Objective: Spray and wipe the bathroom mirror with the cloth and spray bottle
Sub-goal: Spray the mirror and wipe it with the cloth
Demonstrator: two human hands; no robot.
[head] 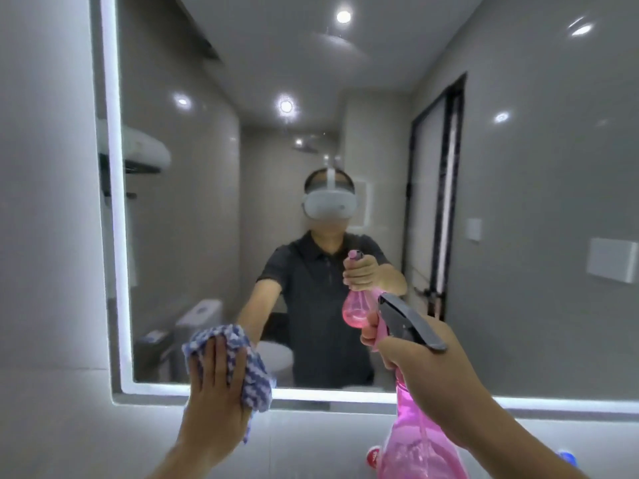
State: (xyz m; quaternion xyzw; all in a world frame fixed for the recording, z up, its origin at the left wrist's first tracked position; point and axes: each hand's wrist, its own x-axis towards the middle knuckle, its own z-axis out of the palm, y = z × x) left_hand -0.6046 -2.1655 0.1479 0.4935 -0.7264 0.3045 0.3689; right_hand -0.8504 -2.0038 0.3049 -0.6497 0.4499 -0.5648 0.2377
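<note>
The left hand (214, 388) presses the cloth (238, 361) flat-fingered on the mirror (518, 236) at its lower-left corner. The right hand (425, 371) grips the bottle (415, 440), nozzle aimed at the glass (centre-right, unwiped), upright.

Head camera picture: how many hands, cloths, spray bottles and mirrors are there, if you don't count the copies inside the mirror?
Hands: 2, the left hand flat on the cloth and the right hand gripping the bottle
Cloths: 1, the blue and white cloth
Spray bottles: 1, the pink spray bottle
Mirrors: 1, the mirror
Total: 5
</note>
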